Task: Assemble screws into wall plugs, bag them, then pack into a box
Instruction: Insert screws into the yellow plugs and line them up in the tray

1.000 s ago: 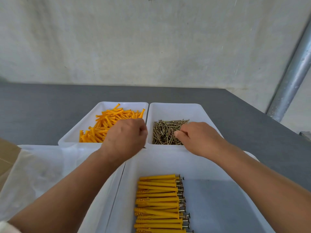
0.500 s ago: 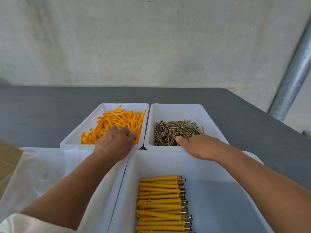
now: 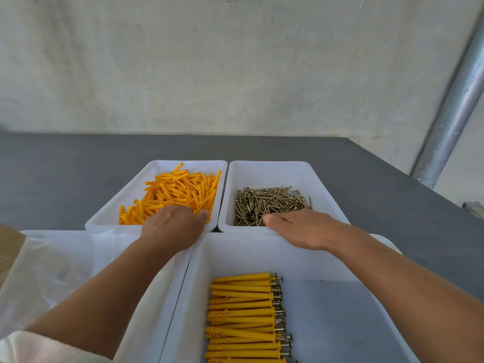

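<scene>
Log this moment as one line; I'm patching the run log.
phase: picking parts | left hand: among wall plugs, grip hidden | right hand: at screws, grip hidden | assembled plugs: rowed in near tray

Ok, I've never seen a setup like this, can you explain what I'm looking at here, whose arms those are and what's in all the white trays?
No machine here: these are a person's two bare arms, filmed by a wide-angle camera worn on their head, looking forward and down. White trays stand on a grey table. The left hand reaches into loose orange wall plugs; the right hand reaches into a pile of screws in the tray beside them. The fingertips are hidden, so I can't tell whether either hand holds anything. The near tray holds finished pieces, plugs with screws pushed in, laid in a neat row. At near left lie clear plastic bags, with a cardboard edge at the far left.
</scene>
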`<state>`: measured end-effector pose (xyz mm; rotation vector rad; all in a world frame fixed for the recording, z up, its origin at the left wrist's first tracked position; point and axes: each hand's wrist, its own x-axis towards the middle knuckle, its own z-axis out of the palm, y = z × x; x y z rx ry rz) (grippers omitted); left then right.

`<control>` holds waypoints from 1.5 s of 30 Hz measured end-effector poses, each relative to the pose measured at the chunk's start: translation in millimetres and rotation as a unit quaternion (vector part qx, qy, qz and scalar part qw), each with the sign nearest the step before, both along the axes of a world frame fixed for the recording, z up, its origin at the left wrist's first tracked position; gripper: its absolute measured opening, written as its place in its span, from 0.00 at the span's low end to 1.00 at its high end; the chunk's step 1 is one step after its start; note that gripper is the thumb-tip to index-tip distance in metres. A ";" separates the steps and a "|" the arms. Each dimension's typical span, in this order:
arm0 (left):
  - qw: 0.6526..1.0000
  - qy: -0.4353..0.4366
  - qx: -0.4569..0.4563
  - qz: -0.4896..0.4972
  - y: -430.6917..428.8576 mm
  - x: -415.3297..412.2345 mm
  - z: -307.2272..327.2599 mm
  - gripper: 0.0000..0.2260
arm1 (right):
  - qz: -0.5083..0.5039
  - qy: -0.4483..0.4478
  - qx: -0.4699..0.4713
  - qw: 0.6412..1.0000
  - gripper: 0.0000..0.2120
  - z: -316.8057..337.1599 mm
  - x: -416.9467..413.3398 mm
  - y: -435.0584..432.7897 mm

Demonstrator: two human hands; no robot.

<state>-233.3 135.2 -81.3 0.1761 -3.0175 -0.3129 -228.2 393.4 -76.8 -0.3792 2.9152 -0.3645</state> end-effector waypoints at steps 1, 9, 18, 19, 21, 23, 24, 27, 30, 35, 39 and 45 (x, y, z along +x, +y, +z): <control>1.000 0.002 0.000 0.003 0.1 -0.2 -0.2 0.23 | -0.005 -0.002 0.005 1.000 0.34 0.4 0.4 -0.5; 0.995 0.093 0.026 0.002 4.6 4.4 4.9 0.12 | 0.002 0.016 0.025 1.000 0.36 1.3 2.2 -0.8; 0.963 0.254 0.085 0.007 6.6 13.3 18.6 0.09 | -0.055 0.009 -0.013 0.998 0.35 -1.1 -1.8 -0.2; 0.958 0.271 0.096 0.005 7.3 13.9 20.6 0.10 | -0.068 -0.001 0.004 0.998 0.40 -0.6 -2.8 -0.8; 0.947 0.299 0.119 -0.004 8.8 15.1 24.4 0.09 | -0.078 -0.012 0.027 0.996 0.44 0.4 -5.0 -1.8; 0.934 0.329 0.136 -0.012 9.5 16.7 27.5 0.08 | -0.078 -0.016 0.034 0.996 0.44 1.5 -4.8 -3.1; 0.928 0.343 0.145 -0.016 9.8 17.4 28.9 0.07 | -0.076 -0.019 0.035 0.996 0.43 2.0 -4.3 -3.4; 0.911 0.352 0.214 -0.016 13.2 20.4 35.2 0.05 | -0.067 -0.031 0.036 0.997 0.40 3.0 -3.3 -4.2; 0.886 0.309 0.346 0.009 17.3 21.0 41.0 0.07 | -0.063 -0.036 0.030 0.997 0.39 4.9 -2.0 -5.2; 0.811 0.195 0.551 0.002 24.2 22.6 43.3 0.09 | -0.056 -0.040 0.033 0.997 0.40 7.1 -0.6 -4.9; 0.762 0.125 0.636 -0.003 29.8 24.0 42.2 0.09 | -0.053 -0.038 0.037 0.997 0.40 8.2 1.6 -5.5; 0.739 0.055 0.671 -0.013 36.2 26.5 37.7 0.08 | -0.062 -0.014 0.015 0.998 0.32 8.8 3.4 -6.1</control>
